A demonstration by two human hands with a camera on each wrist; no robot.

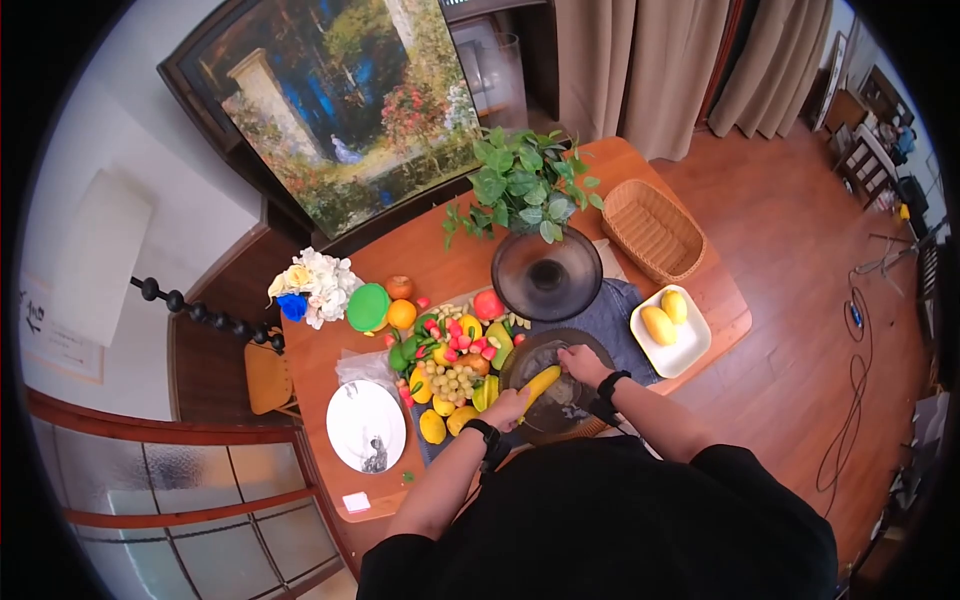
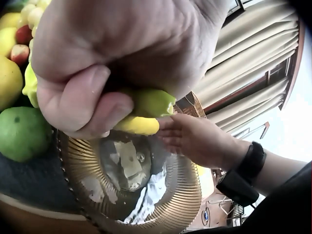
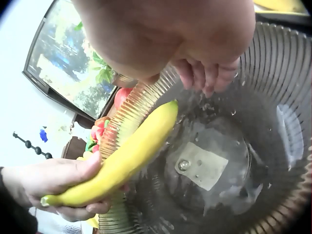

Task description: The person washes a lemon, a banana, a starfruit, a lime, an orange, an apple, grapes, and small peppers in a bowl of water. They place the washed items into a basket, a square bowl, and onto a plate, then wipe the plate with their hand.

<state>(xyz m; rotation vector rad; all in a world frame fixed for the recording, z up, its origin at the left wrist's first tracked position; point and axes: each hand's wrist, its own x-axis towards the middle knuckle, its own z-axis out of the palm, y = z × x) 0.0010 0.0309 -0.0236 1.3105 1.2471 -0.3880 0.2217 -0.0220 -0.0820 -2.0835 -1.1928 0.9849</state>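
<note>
A long yellow banana (image 1: pixel 543 384) is gripped near one end by the left hand (image 1: pixel 507 410), its other end over a ribbed glass bowl (image 3: pixel 273 58) holding water. In the left wrist view, curled fingers of the left hand (image 2: pixel 92 92) wrap the banana, whose greenish end (image 2: pixel 156 102) sticks out. The right hand (image 1: pixel 583 366) hangs above the bowl; in the right wrist view its fingers (image 3: pixel 209 75) are loosely bent, with drops of water near them, apart from the banana (image 3: pixel 122 163). A pale square shows at the bowl's bottom.
Grapes (image 1: pixel 452 383), mangoes, strawberries and other fruit lie left of the bowl. Behind it stands a dark glass dish (image 1: pixel 515 290) beside a leafy plant (image 1: pixel 525 185). A wicker basket (image 1: pixel 655 230) and a white tray (image 1: pixel 680 350) with two yellow fruits stand right; a white plate (image 1: pixel 350 425) lies left.
</note>
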